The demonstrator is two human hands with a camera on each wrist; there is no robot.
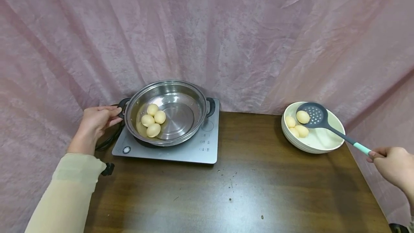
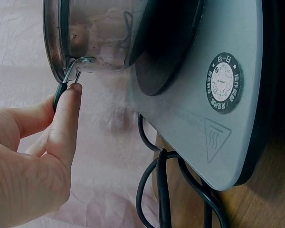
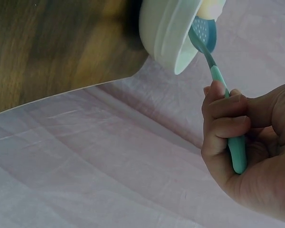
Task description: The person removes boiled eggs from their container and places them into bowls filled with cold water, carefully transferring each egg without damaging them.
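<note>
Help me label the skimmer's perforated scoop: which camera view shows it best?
The head view: the scoop faces up, holes plain beside a pale ball. The right wrist view shows only part; the left wrist view, none.

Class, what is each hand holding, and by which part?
The left hand pinches the pot by its left black handle; the right hand grips the skimmer by its mint-green handle.

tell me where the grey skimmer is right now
In the head view, the grey skimmer is on the right, its perforated end over the pale bowl, carrying one yellow ball; the right grip holds its mint handle.
</note>
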